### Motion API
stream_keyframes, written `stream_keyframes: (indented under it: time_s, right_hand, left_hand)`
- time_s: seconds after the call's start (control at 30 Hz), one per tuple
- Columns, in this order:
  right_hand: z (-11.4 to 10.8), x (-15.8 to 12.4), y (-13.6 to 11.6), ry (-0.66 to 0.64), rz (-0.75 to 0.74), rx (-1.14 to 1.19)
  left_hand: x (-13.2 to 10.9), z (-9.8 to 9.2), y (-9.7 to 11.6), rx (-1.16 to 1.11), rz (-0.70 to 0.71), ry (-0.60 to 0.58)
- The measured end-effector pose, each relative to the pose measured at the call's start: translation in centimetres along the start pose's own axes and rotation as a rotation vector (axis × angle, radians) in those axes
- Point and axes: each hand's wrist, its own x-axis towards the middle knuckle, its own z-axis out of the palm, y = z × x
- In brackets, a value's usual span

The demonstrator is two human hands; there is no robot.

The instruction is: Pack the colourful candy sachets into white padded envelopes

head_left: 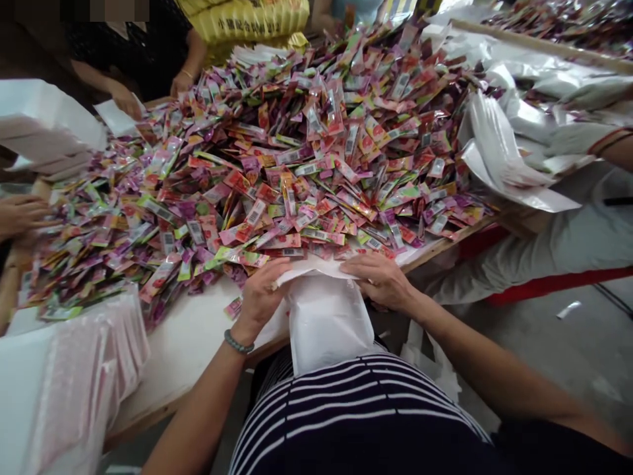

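Observation:
A white mailer bag [329, 323] hangs at the table's front edge, against my striped shirt. My left hand [262, 293] pinches the left corner of its top flap, and a beaded bracelet circles that wrist. At the right corner, my right hand [378, 277] grips the same flap between thumb and fingers. The flap is spread between both hands, and the inside of the bag is hidden from me. Just beyond my hands rises a large heap of small colourful printed packets [297, 171], mostly pink, red, purple and green.
Stacked white bubble mailers [93, 369] lie at the near left of the wooden-edged table [178, 349]. More white bags [504, 152] sit by a gloved hand [576, 138] at right. Another person's hands [126, 99] hold a white bag at the far left. A yellow sack [247, 26] stands behind.

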Motion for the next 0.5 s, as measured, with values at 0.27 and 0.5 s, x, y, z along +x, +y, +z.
stream_keyframes:
  time_s: [0.27,0.5]
  right_hand:
    - [2.2,-1.1,2.0,-0.202,-0.112,-0.117]
    - [-0.2,-3.3,2.5,-0.316,-0.085,-0.230]
  left_hand:
    - [-2.7,-0.8,-2.8,0.598,0.188,-0.266]
    - [-4.4,0.1,-0.4,0.401,-0.177,-0.087]
